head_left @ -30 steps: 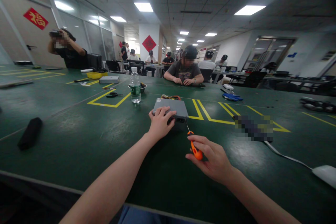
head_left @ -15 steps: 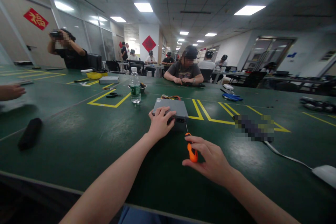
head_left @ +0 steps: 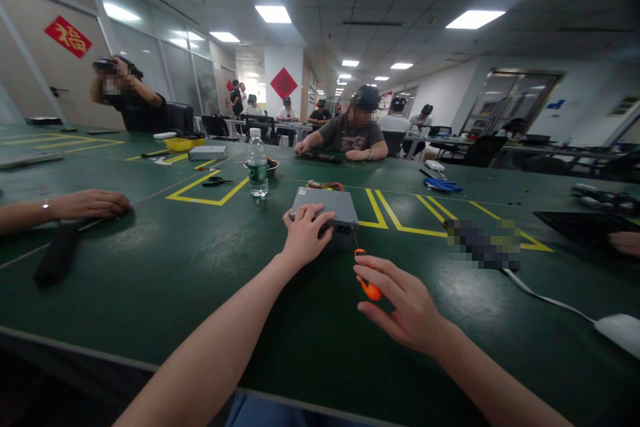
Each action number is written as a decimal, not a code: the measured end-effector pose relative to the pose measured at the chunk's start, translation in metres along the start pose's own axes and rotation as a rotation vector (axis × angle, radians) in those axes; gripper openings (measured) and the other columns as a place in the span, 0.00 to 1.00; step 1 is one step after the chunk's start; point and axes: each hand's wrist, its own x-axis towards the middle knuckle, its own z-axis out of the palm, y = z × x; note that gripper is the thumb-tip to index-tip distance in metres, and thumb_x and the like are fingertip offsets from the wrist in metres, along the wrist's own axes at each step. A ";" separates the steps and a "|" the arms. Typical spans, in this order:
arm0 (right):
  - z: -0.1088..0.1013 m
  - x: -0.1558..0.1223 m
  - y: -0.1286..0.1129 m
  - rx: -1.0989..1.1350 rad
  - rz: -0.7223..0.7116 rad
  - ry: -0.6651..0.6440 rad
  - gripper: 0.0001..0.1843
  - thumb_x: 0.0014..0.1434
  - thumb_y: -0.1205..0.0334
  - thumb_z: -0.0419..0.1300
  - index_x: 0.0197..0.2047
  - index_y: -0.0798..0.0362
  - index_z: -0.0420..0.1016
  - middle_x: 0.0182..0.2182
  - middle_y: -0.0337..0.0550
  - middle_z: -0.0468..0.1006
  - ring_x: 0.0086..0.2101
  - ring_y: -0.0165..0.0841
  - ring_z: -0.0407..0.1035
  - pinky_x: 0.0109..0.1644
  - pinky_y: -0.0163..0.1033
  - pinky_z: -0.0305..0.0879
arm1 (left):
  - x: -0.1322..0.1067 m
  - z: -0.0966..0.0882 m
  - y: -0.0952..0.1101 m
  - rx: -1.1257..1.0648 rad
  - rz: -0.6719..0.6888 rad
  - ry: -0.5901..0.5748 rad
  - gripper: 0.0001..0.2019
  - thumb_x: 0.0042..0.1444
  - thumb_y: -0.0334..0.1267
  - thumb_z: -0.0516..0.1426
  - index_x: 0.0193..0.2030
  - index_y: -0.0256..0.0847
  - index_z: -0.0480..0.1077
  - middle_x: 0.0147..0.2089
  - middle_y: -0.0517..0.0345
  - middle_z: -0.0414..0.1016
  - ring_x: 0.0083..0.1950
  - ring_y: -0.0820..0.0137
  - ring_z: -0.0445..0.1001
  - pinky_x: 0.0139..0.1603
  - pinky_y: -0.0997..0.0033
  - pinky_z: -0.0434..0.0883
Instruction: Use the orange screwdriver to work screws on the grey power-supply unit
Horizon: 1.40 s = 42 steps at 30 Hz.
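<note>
A grey metal computer power supply (head_left: 341, 203) lies flat on the green table, with coloured cables (head_left: 325, 185) coming out behind it. My left hand (head_left: 306, 235) holds it at its near left part, fingers spread over the top and thumb at the front side. An orange and black screwdriver (head_left: 371, 290) points its thin shaft at the unit's near right corner. Around its handle, the fingers of my right hand (head_left: 407, 303) are loosely curled. Whether the tip sits in a screw is too small to tell.
Just left of the power supply stands a water bottle (head_left: 258, 170), a bowl (head_left: 273, 168) behind it. A black case (head_left: 56, 260) lies at left near another person's hand (head_left: 100, 203). Blue-handled pliers (head_left: 443, 184) and a white cable (head_left: 543, 297) are at right. A person (head_left: 355, 127) sits opposite.
My right hand has shifted slightly right and turned around the screwdriver handle; my left hand stays put. Another person's hand reached in at left, and a dark flat object appeared at right.
</note>
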 end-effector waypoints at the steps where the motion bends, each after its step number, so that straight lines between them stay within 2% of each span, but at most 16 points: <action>1: 0.000 0.000 -0.001 0.007 -0.004 -0.019 0.18 0.61 0.59 0.51 0.52 0.58 0.62 0.48 0.56 0.70 0.45 0.39 0.69 0.42 0.41 0.71 | 0.000 0.000 0.000 -0.001 -0.001 0.000 0.14 0.55 0.41 0.53 0.49 0.54 0.67 0.57 0.57 0.65 0.57 0.59 0.58 0.53 0.50 0.52; 3: 0.001 0.000 -0.002 0.003 -0.016 -0.033 0.18 0.61 0.61 0.51 0.53 0.58 0.61 0.47 0.57 0.70 0.45 0.39 0.69 0.42 0.42 0.71 | 0.000 0.000 0.000 -0.004 0.005 0.001 0.14 0.56 0.41 0.53 0.49 0.54 0.67 0.57 0.57 0.65 0.57 0.60 0.58 0.53 0.50 0.52; 6: 0.006 -0.002 0.001 -0.014 -0.007 0.030 0.17 0.58 0.58 0.56 0.48 0.56 0.62 0.44 0.55 0.73 0.41 0.39 0.71 0.41 0.43 0.71 | 0.000 0.000 0.000 -0.006 0.013 0.003 0.14 0.56 0.41 0.53 0.49 0.54 0.67 0.56 0.57 0.65 0.57 0.60 0.58 0.53 0.50 0.52; 9: 0.009 -0.004 0.004 0.019 0.035 0.082 0.16 0.57 0.57 0.57 0.46 0.54 0.60 0.44 0.54 0.73 0.41 0.38 0.71 0.40 0.43 0.71 | 0.000 0.000 0.000 0.001 0.012 0.002 0.14 0.56 0.41 0.53 0.49 0.54 0.67 0.57 0.56 0.64 0.58 0.60 0.58 0.53 0.50 0.52; 17: 0.003 -0.002 -0.001 -0.011 -0.010 -0.029 0.18 0.60 0.61 0.52 0.53 0.53 0.63 0.50 0.55 0.68 0.43 0.37 0.70 0.41 0.40 0.71 | 0.000 0.001 0.001 -0.001 0.002 0.002 0.14 0.56 0.41 0.53 0.49 0.54 0.67 0.57 0.57 0.65 0.58 0.60 0.58 0.53 0.51 0.52; 22: 0.007 -0.005 0.005 -0.025 -0.002 0.114 0.17 0.57 0.59 0.58 0.48 0.53 0.63 0.43 0.53 0.72 0.40 0.37 0.72 0.38 0.40 0.72 | 0.000 0.000 0.001 0.001 -0.005 -0.008 0.14 0.55 0.41 0.53 0.49 0.55 0.67 0.57 0.56 0.65 0.57 0.59 0.58 0.53 0.50 0.52; 25: 0.010 -0.005 0.007 0.037 0.038 0.162 0.17 0.58 0.58 0.58 0.48 0.52 0.60 0.45 0.53 0.72 0.43 0.38 0.71 0.40 0.41 0.73 | 0.001 0.000 0.001 0.005 -0.008 -0.017 0.14 0.55 0.41 0.53 0.50 0.54 0.67 0.57 0.56 0.64 0.58 0.59 0.58 0.53 0.50 0.52; 30: 0.013 -0.002 0.007 0.040 0.033 0.119 0.17 0.59 0.62 0.56 0.51 0.54 0.59 0.45 0.53 0.73 0.45 0.37 0.71 0.45 0.43 0.72 | 0.000 -0.001 0.000 0.006 0.009 -0.012 0.14 0.56 0.41 0.52 0.50 0.54 0.66 0.57 0.56 0.64 0.58 0.60 0.57 0.52 0.51 0.52; 34: 0.012 -0.002 0.007 -0.001 -0.023 0.162 0.18 0.58 0.68 0.56 0.52 0.56 0.61 0.44 0.54 0.73 0.44 0.36 0.70 0.45 0.41 0.72 | 0.000 -0.001 0.000 0.006 0.016 -0.012 0.14 0.56 0.42 0.52 0.50 0.54 0.66 0.57 0.56 0.64 0.58 0.60 0.57 0.52 0.50 0.52; 38: 0.015 -0.001 0.005 -0.015 -0.098 0.122 0.17 0.59 0.68 0.56 0.52 0.57 0.62 0.45 0.55 0.73 0.44 0.36 0.71 0.43 0.40 0.73 | 0.001 -0.001 0.000 0.004 0.003 -0.018 0.14 0.56 0.42 0.52 0.49 0.54 0.66 0.57 0.56 0.64 0.58 0.60 0.58 0.52 0.50 0.53; 42: 0.021 0.001 0.004 -0.026 -0.103 0.056 0.16 0.60 0.66 0.54 0.52 0.56 0.62 0.46 0.54 0.73 0.45 0.36 0.70 0.43 0.40 0.73 | 0.001 0.001 0.000 -0.004 -0.001 -0.011 0.14 0.56 0.42 0.52 0.49 0.55 0.66 0.57 0.57 0.65 0.58 0.60 0.58 0.52 0.50 0.52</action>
